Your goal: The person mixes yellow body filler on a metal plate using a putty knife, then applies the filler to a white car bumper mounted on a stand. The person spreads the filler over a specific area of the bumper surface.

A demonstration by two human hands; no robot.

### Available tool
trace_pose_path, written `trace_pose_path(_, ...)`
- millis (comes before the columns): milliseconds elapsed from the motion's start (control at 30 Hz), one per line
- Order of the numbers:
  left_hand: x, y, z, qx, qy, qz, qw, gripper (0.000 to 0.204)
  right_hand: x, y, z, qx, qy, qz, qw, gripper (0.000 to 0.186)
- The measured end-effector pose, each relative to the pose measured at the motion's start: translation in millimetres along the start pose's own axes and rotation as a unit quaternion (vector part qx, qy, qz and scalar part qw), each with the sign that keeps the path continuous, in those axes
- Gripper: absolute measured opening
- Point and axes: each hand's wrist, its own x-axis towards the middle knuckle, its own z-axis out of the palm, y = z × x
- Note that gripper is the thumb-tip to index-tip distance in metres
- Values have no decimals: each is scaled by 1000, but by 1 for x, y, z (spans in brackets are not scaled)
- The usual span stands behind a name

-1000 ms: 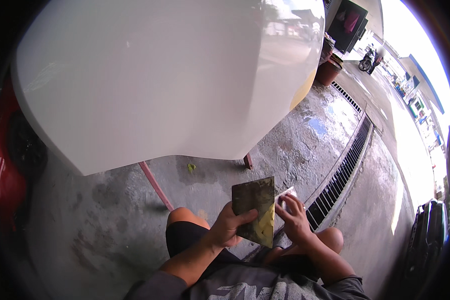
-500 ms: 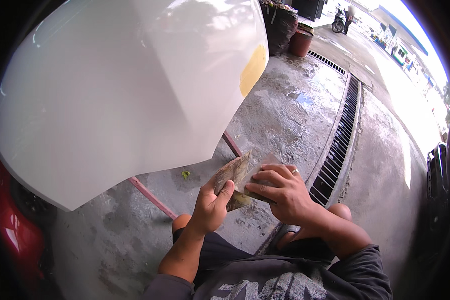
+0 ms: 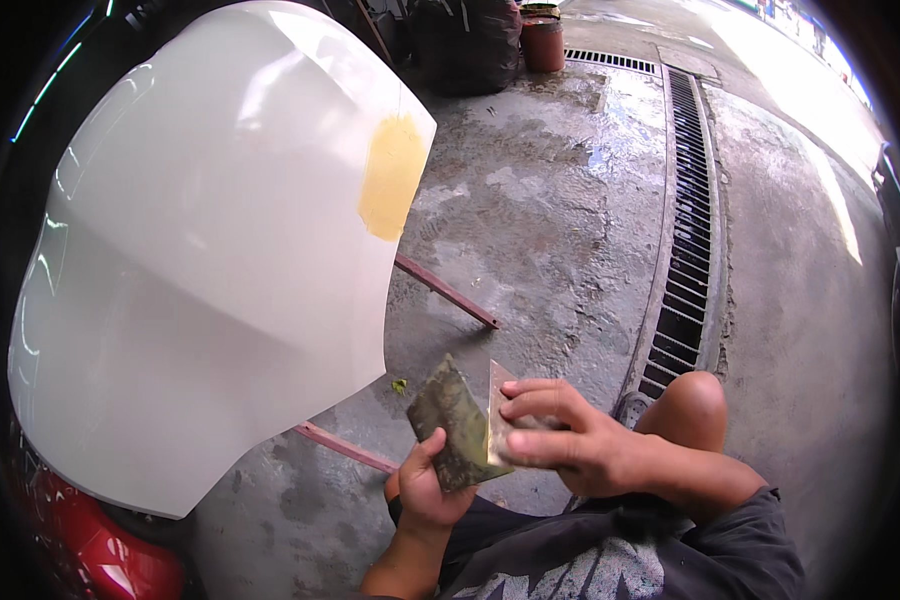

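Observation:
Over my lap, my left hand (image 3: 433, 490) is closed on a dirty, stained flat mixing board (image 3: 450, 415), thumb across its face. My right hand (image 3: 595, 440) grips a thin, flat spreader (image 3: 498, 405), fingers laid along it. The spreader's edge meets or nearly meets the board's right side; I cannot tell whether they touch. A little yellowish smear shows on the board near that edge. To the left, apart from both hands, lies a white car hood (image 3: 200, 270) with a yellow filler patch (image 3: 393, 180) on its right edge.
Reddish stand bars (image 3: 450, 292) stick out under the hood. A red car part (image 3: 110, 550) is at lower left. A drain grate (image 3: 685, 240) runs along the wet concrete floor (image 3: 530, 230) on the right. A black bag (image 3: 460, 45) and reddish bucket (image 3: 543, 45) stand behind.
The view has swung, so the hood appears further left and its filler patch shows more fully. The board has turned its stained face up; the spreader now stands more upright beside it.

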Motion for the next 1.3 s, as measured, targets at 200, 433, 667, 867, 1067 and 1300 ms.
trace_pose_path(200, 20, -18, 27, 126, -8, -13, 992, 48, -25, 27, 14, -179, 40, -87, 979, 71)
trace_pose_path(433, 12, 10, 10, 114, -61, 109, 985, 42, -30, 53, -17, -375, -6, 63, 925, 79)
trace_pose_path(667, 7, 42, 44, 261, 19, 299, 918, 39, -28, 56, -28, -323, 42, 196, 925, 71)
trace_pose_path(867, 10, 51, 56, 330, 29, 308, 892, 50, -29, 54, -23, -302, 70, 195, 930, 59)
trace_pose_path(1067, 12, 62, 72, 386, 26, 300, 872, 53, -18, 58, -41, -357, 75, 155, 918, 58)
trace_pose_path(1300, 15, 85, 83, 416, -16, 213, 884, 49, 51, -8, -76, -426, -124, -67, 894, 58)
